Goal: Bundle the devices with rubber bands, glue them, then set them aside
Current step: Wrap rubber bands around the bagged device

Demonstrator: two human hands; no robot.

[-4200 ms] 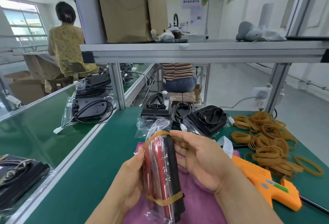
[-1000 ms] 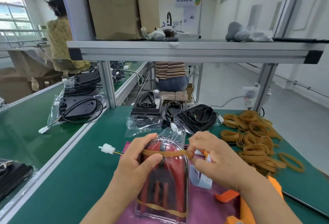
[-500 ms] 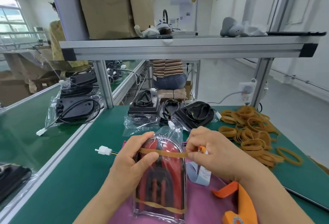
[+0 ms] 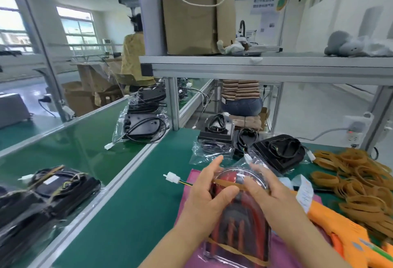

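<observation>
Device (image 4: 238,225), bagged in slick film, lies on pink mat (image 4: 283,252), left hand (image 4: 209,199) and right hand (image 4: 270,195) curled round its 2 sides at the upper rubber band (image 4: 225,183); likely rigid, light, slippery, so grip the edges. Spare bands (image 4: 361,184) lie beyond.

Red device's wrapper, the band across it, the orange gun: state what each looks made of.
Wrapper: clear glossy plastic film; glare, and the red device shows through. Band: tan matte rubber, probably; it lies stretched thin. Orange gun: hard moulded plastic, seemingly; slight sheen.
</observation>
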